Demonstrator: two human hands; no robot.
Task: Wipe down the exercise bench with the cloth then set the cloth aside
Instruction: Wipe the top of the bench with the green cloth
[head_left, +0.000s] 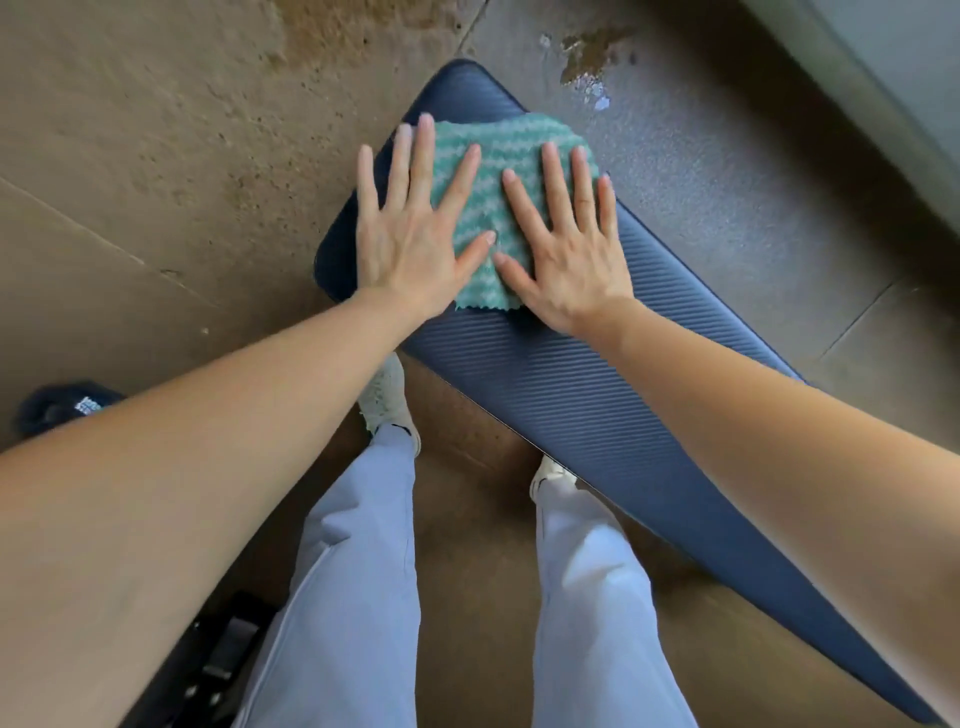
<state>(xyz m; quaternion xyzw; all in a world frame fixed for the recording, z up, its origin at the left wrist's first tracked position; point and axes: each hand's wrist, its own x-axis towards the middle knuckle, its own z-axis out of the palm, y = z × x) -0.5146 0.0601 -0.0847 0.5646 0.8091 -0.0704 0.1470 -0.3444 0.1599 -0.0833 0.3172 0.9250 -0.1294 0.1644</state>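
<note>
Your left hand (410, 244) and right hand (566, 260) are pressing the green cloth (498, 171) flat, fingers spread wide, on the bench (571, 384) end, so slide it along the bench next.

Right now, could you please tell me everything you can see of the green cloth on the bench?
The cloth is teal green with paler wavy stripes, looks like fuzzy microfibre, and has zigzag-cut edges. It lies spread almost flat near the far end of the dark blue ribbed bench. The left hand and right hand press on it, palms down, fingers splayed, covering its near corners. Its far edge and a strip of the near edge show.
</note>
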